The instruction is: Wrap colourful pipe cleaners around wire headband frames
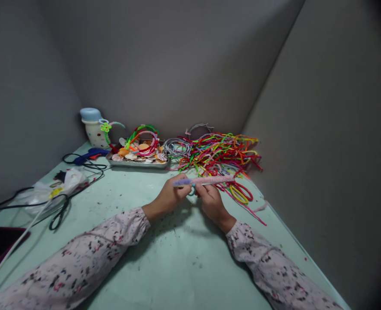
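Observation:
A fuzzy band point(212, 180), pink on the right and purple at its left end, is held level above the middle of the table. My left hand point(174, 191) is closed on its purple end. My right hand point(211, 200) pinches just below the band near its middle, close to the left fingertips. A small teal piece point(192, 189) shows between the two hands. Whether it is joined to the band is too small to tell. Behind the hands lies a heap of colourful pipe cleaners point(222, 150).
A metal tray point(138, 165) of round pieces and fuzzy hoops stands at the back, beside coiled grey wire point(177, 147). A white cup with a blue lid point(96, 131), a blue tool point(91, 156), black cable and a plastic bag point(41, 193) are at the left. Walls enclose the table point(177, 275).

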### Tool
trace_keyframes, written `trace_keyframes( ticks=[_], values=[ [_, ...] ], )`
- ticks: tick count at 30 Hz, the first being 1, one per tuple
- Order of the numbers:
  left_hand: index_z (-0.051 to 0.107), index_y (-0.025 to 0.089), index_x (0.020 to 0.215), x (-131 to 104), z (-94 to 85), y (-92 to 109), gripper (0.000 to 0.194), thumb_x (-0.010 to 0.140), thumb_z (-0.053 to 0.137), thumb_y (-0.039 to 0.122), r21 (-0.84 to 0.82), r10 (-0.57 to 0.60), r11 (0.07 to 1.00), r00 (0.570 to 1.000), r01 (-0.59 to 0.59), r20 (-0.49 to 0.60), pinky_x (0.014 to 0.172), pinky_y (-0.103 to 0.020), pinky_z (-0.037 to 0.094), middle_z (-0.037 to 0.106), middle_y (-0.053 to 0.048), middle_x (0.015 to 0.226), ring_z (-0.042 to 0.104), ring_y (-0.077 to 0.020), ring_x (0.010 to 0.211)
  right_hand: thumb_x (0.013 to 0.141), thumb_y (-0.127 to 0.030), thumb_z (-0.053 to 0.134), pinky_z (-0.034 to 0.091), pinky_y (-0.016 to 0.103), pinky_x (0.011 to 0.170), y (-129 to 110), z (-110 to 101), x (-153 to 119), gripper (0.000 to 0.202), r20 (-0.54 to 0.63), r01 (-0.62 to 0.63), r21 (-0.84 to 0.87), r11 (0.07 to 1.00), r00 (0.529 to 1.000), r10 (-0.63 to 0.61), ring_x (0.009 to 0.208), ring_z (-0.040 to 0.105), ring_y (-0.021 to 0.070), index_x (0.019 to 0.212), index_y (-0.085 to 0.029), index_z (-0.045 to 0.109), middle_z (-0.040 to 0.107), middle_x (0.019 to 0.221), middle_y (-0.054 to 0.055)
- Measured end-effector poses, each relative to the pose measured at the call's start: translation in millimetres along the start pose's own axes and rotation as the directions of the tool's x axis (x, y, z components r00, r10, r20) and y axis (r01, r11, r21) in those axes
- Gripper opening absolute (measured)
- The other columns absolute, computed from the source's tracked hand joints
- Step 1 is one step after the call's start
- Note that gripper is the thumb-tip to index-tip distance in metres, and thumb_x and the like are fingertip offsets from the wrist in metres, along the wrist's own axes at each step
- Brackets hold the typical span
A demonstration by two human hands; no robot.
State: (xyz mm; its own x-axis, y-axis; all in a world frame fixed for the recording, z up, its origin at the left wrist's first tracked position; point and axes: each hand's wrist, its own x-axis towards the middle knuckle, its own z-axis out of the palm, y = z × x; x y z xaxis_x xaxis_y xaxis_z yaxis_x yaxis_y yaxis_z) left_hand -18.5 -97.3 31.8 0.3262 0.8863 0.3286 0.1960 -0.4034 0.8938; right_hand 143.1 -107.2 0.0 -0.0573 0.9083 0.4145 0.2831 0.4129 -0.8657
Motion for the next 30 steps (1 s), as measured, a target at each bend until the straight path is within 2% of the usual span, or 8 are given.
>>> trace_keyframes(
  ticks=[9,14,19,24,30],
  values=[
    [0.049,0.018,0.071,-1,-0.6,3,0.005,0.075,0.052,0.018,0.083,0.022,0.996,1.000,-0.021,-0.007,0.055,-0.022,0.029,0.047,0.005,0.062,0.041,-0.0103,0.059,0.088,-0.038,0.047,0.036,0.026,0.053,-4,2,3,0.032,0.022,-0.083,0.103,0.991,0.996,0.081,0.057,0.045,0.0139,0.062,-0.020,0.049,0.048,0.059,-0.002],
    [0.053,0.016,0.075,-1,-2.9,-3,0.011,0.078,0.055,0.027,0.037,0.033,0.999,0.999,-0.033,-0.009,0.056,-0.021,0.033,0.054,0.002,0.069,0.045,-0.0107,0.061,0.090,-0.033,0.044,0.040,0.027,0.059,-10,0,2,0.022,0.050,-0.008,0.012,1.000,0.999,0.008,0.061,0.049,0.0144,0.075,-0.020,0.055,0.053,0.069,-0.001],
    [0.060,0.015,0.083,-1,-3.0,-6,0.014,0.080,0.055,0.028,0.003,0.026,1.000,0.999,-0.026,-0.028,0.061,-0.022,0.039,0.061,-0.001,0.076,0.052,-0.0130,0.068,0.088,-0.027,0.043,0.040,0.027,0.058,-10,-1,2,0.020,0.054,0.013,-0.012,1.000,0.998,-0.012,0.060,0.049,0.0147,0.072,-0.021,0.055,0.051,0.065,-0.001],
    [0.068,0.016,0.088,1,-2.1,-6,0.019,0.081,0.055,0.028,0.015,0.008,1.000,1.000,-0.008,0.003,0.067,-0.024,0.042,0.069,-0.004,0.083,0.059,-0.0162,0.075,0.087,-0.029,0.046,0.039,0.027,0.055,-10,-1,3,0.020,0.013,-0.027,0.005,1.000,1.000,0.027,0.057,0.049,0.0150,0.073,-0.020,0.057,0.052,0.061,-0.002],
    [0.068,0.015,0.085,2,-2.8,-11,0.019,0.081,0.056,0.028,0.028,-0.007,1.000,1.000,0.007,-0.018,0.060,-0.023,0.040,0.067,-0.004,0.077,0.056,-0.0144,0.070,0.090,-0.038,0.046,0.035,0.027,0.050,-9,0,4,0.032,0.042,-0.085,0.000,0.996,0.995,0.085,0.051,0.044,0.0142,0.063,-0.021,0.050,0.047,0.055,-0.002]
  ],
)
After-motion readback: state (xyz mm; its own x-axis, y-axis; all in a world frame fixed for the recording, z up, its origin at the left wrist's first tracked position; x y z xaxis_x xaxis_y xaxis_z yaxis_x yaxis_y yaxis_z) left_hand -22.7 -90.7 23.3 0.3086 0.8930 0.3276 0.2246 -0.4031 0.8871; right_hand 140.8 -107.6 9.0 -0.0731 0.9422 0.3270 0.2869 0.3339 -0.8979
